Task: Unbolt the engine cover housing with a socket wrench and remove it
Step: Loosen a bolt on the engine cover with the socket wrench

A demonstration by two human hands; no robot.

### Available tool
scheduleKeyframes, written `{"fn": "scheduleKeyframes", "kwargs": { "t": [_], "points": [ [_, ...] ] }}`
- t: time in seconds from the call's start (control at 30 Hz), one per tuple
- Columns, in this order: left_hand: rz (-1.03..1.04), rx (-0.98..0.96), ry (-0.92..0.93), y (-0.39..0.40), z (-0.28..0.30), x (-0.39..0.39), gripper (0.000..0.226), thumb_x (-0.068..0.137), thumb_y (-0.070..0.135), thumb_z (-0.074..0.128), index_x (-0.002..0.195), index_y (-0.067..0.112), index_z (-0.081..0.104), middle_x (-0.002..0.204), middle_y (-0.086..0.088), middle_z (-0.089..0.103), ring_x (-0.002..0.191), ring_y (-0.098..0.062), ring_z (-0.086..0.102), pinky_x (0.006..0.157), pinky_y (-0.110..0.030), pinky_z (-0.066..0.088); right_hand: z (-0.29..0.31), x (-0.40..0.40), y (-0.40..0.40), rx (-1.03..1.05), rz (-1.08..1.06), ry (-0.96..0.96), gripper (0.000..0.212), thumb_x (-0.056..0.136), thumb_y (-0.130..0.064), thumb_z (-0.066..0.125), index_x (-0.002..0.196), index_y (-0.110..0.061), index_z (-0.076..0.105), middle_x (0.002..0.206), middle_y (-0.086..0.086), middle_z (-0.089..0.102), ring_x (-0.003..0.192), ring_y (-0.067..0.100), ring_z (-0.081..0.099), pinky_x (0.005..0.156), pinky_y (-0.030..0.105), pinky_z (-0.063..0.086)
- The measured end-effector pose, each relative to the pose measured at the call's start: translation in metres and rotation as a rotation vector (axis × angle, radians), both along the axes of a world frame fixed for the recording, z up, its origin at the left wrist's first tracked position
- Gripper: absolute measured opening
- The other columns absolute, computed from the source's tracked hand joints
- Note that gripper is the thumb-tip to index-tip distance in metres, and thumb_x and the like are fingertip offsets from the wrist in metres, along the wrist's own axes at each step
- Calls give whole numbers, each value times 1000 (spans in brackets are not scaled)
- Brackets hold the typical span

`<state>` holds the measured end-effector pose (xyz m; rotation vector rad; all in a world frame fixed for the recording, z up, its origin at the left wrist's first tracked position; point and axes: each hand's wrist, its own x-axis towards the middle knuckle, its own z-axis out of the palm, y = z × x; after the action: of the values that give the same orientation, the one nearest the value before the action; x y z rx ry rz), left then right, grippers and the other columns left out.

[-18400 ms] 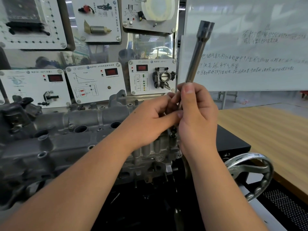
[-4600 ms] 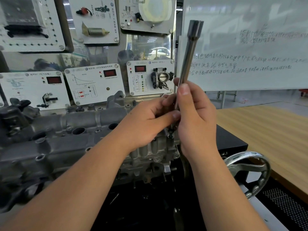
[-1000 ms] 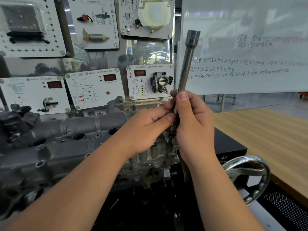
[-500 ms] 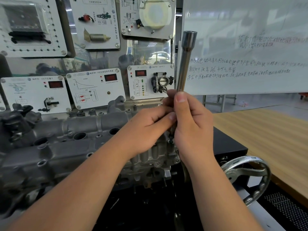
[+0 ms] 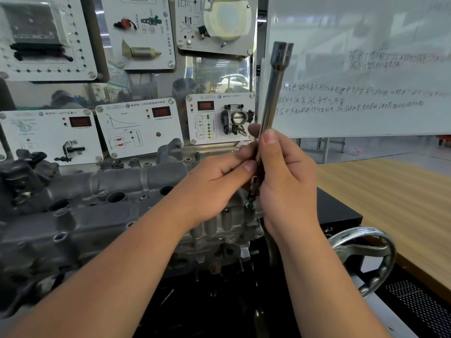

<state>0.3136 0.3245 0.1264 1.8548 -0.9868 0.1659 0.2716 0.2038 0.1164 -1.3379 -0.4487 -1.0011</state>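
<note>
Cast grey aluminium makes up the engine cover housing [image 5: 102, 211], which spreads out to the left of and below the grip, its near-right end lying directly under the two hands. It looks rigid and fairly heavy, with ribbed, oily-looking surfaces. Once it is unbolted, I judge that it wants two hands spread wide on its solid ends, not on thin bosses or open bores.

Above the grip, the socket wrench [image 5: 274, 93] rises as a long polished steel shaft, leaning slightly right, with its open socket end uppermost. It is stiff, smooth and probably slippery, so a hold low on the shaft near the working tip gives the best control.

The right hand [image 5: 285, 181] is clenched round the lower shaft with the thumb laid up along it and the wrist coming up from below. The left hand [image 5: 214, 184] reaches in from the left, its thumb and fingertips pinching the same shaft just beside the right thumb.

Just below the grip, a small dark bolt [image 5: 251, 200] stands at the tool's lower tip, above the housing's right corner. Whether it is free of its hole I cannot tell.
</note>
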Motion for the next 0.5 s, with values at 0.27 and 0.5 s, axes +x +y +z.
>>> {"fn": "scheduleKeyframes", "kwargs": {
  "t": [0.27,0.5],
  "points": [
    [-35,-20,-49,-1,1,-2,22,94,34,59,113,34,69,103,7,75,99,-21,71,95,-47,55,-2,-1,-1,39,91,45,18,92,-46,58,108,-39,62,83,5,74,84,17,72,75,30,57],
    [-17,-9,-46,0,1,-4,29,93,44,56,120,40,66,109,12,75,105,-14,71,97,-39,56,-2,0,1,-18,-50,-6,18,91,-48,55,88,-43,72,84,-13,71,85,6,67,75,30,55]
  ]
}}
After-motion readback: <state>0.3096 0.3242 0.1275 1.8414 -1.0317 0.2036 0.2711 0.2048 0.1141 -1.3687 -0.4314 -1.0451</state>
